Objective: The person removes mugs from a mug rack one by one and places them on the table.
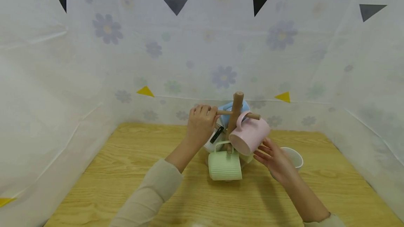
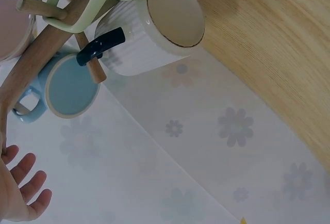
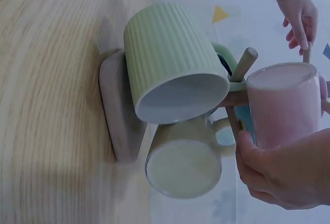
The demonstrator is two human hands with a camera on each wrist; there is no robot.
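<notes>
A wooden mug tree (image 1: pixel 238 102) stands on the table, hung with several mugs. My left hand (image 1: pixel 201 124) pinches one of its upper pegs (image 1: pixel 224 112), which carries no mug. From the opposite peg a pink mug (image 1: pixel 252 134) hangs tilted by its handle. My right hand (image 1: pixel 277 162) is at the pink mug's lower right side, fingers extended and spread, fingertips right at its surface. Below hangs a ribbed green mug (image 1: pixel 224 165). A blue mug (image 2: pixel 72 87) and a white mug with a dark handle (image 2: pixel 105 43) hang behind; a cream mug (image 3: pixel 183 167) hangs low.
A white cup (image 1: pixel 295 157) stands on the wooden table (image 1: pixel 142 150) beyond my right hand, partly hidden by it. The tree's base (image 3: pixel 119 113) lies under the mugs. A flower-patterned sheet (image 1: pixel 189 55) with coloured triangles surrounds the table at the back and sides.
</notes>
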